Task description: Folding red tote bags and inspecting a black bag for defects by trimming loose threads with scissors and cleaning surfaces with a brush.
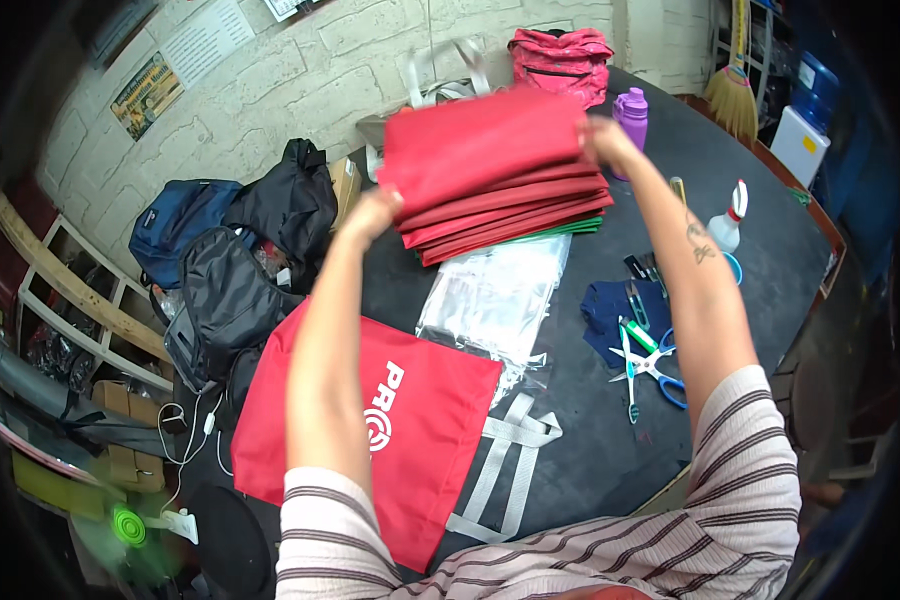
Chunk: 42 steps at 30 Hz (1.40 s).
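Observation:
At the far side of the table, my left hand [374, 214] pinches the near left corner of a folded red fabric bag [480, 142]. My right hand [608, 143] is closed on its right edge, slightly blurred. The bag lies over a stack of folded red fabric [515, 208], with green fabric [555, 231] showing at the bottom. Clear plastic sleeves [495, 295] stick out from under the stack. Beneath my left forearm spreads another red bag [440, 390] with a white print, its grey straps [505, 470] lying to its right.
Scissors [648, 368], cutters and a dark blue cloth [605, 310] lie by my right arm. Beyond stand a spray bottle [727, 220] and a purple bottle [631, 118]. Backpacks [235, 285] crowd the left side; a pink bag [562, 65] sits at the back.

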Tool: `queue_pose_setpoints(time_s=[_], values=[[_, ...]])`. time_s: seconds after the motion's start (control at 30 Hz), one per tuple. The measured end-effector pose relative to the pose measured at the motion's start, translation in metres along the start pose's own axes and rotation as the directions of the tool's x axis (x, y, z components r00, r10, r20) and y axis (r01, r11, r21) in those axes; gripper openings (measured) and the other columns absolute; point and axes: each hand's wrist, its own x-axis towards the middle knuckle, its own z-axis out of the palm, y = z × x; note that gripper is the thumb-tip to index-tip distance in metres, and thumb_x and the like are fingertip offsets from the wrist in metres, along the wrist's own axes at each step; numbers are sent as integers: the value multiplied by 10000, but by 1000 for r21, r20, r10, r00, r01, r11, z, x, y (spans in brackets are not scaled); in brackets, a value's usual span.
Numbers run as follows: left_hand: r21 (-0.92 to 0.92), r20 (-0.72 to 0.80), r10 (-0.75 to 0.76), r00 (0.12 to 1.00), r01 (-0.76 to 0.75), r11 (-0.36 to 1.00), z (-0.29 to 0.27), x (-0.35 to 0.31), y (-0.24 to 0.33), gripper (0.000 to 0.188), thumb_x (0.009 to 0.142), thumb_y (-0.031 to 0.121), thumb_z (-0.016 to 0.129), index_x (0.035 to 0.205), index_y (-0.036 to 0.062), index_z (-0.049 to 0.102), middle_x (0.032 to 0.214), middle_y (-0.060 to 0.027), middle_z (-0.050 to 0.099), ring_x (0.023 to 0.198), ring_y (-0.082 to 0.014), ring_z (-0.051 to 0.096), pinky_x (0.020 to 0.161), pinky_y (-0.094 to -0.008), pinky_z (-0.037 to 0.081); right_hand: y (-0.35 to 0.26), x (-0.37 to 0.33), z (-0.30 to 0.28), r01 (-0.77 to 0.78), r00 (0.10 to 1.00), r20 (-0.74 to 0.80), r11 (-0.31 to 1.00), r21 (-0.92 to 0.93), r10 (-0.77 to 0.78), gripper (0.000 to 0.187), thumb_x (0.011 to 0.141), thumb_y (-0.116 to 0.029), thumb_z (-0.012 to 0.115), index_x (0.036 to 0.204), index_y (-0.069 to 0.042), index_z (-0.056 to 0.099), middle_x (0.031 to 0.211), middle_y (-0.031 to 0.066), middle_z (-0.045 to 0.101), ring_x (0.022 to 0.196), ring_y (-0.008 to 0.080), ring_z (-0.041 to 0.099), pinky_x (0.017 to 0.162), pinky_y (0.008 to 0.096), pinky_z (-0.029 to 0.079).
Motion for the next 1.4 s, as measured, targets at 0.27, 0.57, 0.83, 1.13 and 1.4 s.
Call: queue_pose_setpoints(time_s=[0.27,0.57,0.83,1.13,1.4], values=[[-17,-481,114,869,-139,990,63,-52,-16,499,897,265,601,1341,63,495,1423,-311,343,1334,-401,352,1081,-411,316,86,-59,11,192,899,-265,857,-478,-350,490,744,-114,707,1221,-81,601,1124,208,626,1030,328,619,888,364,489],[-468,75,85,994,-40,883,122,-281,54,135,898,110,610,949,-2,664,809,-23,625,746,-90,568,669,-236,457,83,-344,68,-30,975,223,995,97,8,195,845,-91,647,1028,-22,647,925,0,631,820,67,561,761,225,459],[261,525,185,831,-364,894,201,-417,120,525,682,423,768,837,-28,548,828,-200,597,729,-364,631,671,-422,516,67,-432,114,-119,955,251,979,-165,159,146,844,-96,646,932,20,648,750,69,658,588,97,595,564,259,471],[-39,551,-328,767,416,908,200,-377,92,269,735,-5,663,946,-37,500,769,-171,634,708,-212,652,627,-315,515,57,-445,109,-189,941,238,957,-222,241,215,882,-182,619,882,32,631,668,86,637,512,138,628,492,260,477],[-884,-236,412,880,-19,-468,105,-327,122,460,799,120,625,1231,11,512,934,-91,573,998,-240,579,907,-350,470,78,-439,125,-594,712,593,772,224,376,906,873,-760,231,1181,38,528,794,164,658,566,208,658,498,257,523]])
